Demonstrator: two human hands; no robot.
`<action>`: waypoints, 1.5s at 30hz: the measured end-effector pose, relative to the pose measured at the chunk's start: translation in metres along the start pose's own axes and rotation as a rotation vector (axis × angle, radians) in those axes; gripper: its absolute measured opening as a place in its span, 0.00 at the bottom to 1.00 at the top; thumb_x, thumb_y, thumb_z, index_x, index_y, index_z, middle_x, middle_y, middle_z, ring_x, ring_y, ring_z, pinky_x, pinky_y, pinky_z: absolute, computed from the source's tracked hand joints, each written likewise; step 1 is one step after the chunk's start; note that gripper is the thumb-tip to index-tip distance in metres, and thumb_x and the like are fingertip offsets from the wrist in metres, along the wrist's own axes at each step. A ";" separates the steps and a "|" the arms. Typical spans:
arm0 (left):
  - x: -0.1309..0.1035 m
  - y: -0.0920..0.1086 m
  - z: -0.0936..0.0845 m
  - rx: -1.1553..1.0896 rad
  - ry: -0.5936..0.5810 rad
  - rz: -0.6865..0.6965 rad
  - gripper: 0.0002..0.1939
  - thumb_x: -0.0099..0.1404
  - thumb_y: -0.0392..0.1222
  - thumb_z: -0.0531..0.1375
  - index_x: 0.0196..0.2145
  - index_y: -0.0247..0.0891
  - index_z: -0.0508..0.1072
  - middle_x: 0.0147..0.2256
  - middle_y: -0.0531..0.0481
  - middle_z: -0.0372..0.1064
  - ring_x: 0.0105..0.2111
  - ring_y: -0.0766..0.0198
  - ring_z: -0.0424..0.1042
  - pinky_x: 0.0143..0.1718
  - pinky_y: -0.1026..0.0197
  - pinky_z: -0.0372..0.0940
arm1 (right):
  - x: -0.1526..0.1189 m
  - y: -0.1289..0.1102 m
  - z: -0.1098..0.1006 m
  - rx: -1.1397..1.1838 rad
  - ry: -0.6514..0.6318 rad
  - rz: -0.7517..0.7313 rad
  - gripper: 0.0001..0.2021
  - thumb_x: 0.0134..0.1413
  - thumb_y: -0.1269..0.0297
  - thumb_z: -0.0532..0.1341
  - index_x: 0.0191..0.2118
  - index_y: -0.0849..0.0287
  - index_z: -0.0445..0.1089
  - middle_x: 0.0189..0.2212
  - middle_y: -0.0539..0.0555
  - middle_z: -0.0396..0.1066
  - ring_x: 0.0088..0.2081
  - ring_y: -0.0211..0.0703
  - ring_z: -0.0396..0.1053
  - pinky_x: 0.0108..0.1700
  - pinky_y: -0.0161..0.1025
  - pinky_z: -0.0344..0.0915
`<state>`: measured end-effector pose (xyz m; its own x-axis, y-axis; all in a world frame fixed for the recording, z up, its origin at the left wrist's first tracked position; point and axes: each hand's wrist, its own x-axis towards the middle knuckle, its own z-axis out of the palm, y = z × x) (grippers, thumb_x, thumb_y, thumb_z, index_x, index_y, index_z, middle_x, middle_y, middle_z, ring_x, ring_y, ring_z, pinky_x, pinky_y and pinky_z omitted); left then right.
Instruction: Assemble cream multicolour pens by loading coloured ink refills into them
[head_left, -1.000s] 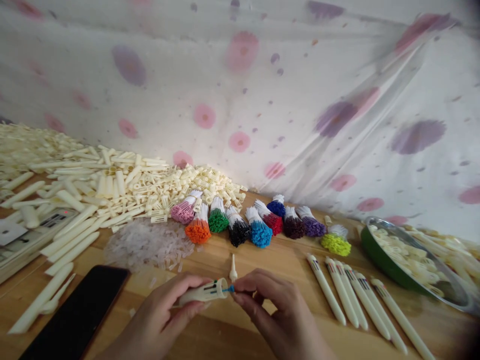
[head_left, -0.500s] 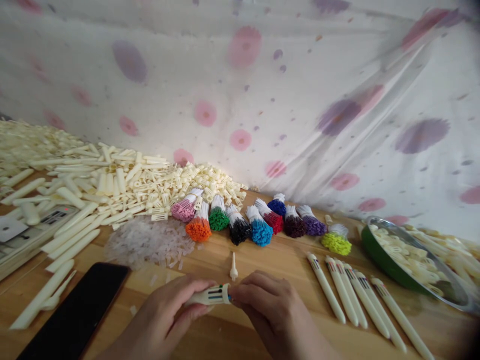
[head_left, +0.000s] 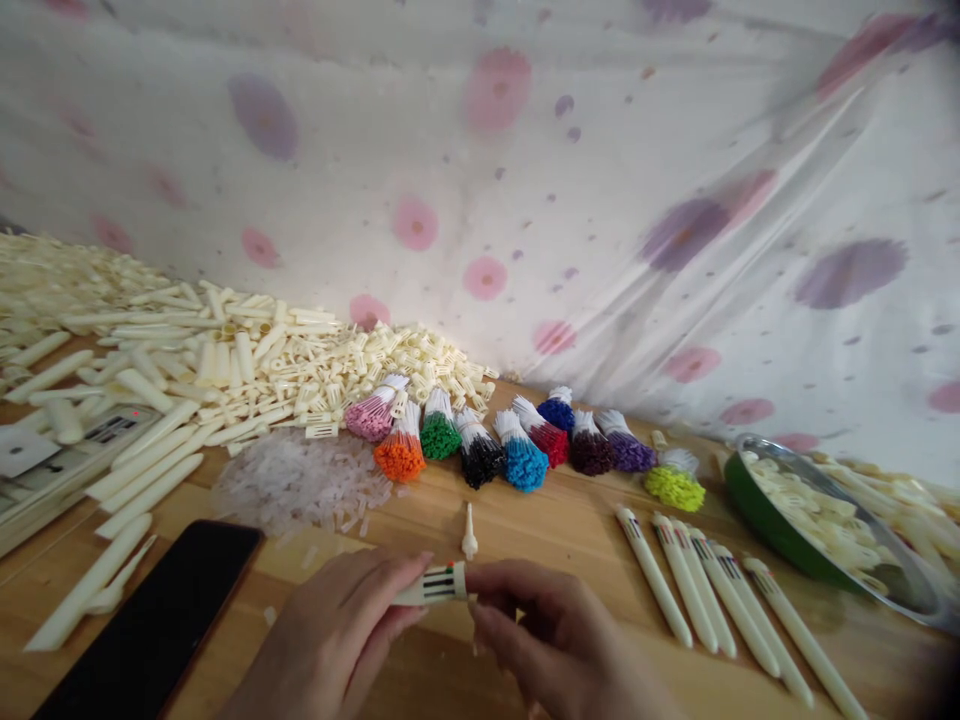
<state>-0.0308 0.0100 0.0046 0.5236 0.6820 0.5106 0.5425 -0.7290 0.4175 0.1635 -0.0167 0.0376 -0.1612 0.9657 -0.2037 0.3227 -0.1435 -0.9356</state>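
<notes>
Between its thumb and fingers my left hand [head_left: 349, 625] holds a cream slotted pen barrel [head_left: 439, 585], whose open end points right and whose slots show dark, with red and green bits. At that end my right hand [head_left: 551, 625] has its index fingertip against the rim, and its thumb is curled below; whether something small sits between them is too hidden to tell. Just beyond the hands a small cream pointed part [head_left: 469, 532] lies on the wooden table. Bundles of coloured refills, among them an orange bundle [head_left: 400, 455] and a light blue bundle [head_left: 520, 462], lie behind it.
Several finished-looking cream pens [head_left: 654, 575] lie at the right, beside a green-sided bowl [head_left: 772, 520] of cream parts. At the left are a black phone [head_left: 161, 615], clear small tubes [head_left: 300, 485], a pile of cream parts [head_left: 247, 360] and a power strip [head_left: 67, 480].
My right hand's fingers have shifted and opened somewhat at the barrel's end. The barrel has turned and moved slightly right, with red now showing in a slot.
</notes>
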 end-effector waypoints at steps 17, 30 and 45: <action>0.004 -0.013 0.003 -0.349 -0.110 -0.107 0.18 0.62 0.33 0.56 0.47 0.52 0.68 0.40 0.57 0.76 0.39 0.66 0.76 0.39 0.69 0.71 | 0.005 0.003 -0.010 -0.105 0.150 -0.326 0.07 0.48 0.65 0.62 0.30 0.58 0.79 0.23 0.53 0.71 0.22 0.34 0.62 0.23 0.31 0.56; 0.004 -0.009 0.008 -0.303 -0.138 -0.091 0.18 0.63 0.32 0.56 0.48 0.49 0.67 0.41 0.54 0.75 0.40 0.65 0.75 0.40 0.67 0.70 | 0.003 -0.002 -0.009 -0.238 0.129 -0.341 0.08 0.50 0.71 0.60 0.26 0.59 0.77 0.22 0.52 0.69 0.23 0.34 0.64 0.23 0.30 0.57; 0.003 -0.002 0.006 -0.151 -0.019 -0.043 0.13 0.64 0.35 0.54 0.46 0.44 0.68 0.37 0.52 0.76 0.35 0.62 0.76 0.34 0.63 0.72 | 0.004 0.000 -0.011 -0.381 0.131 -0.469 0.10 0.54 0.72 0.57 0.27 0.60 0.75 0.24 0.53 0.69 0.24 0.35 0.65 0.24 0.30 0.59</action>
<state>-0.0264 0.0137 0.0011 0.5154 0.7128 0.4757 0.4607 -0.6986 0.5475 0.1728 -0.0102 0.0402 -0.2582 0.9294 0.2639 0.5594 0.3665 -0.7435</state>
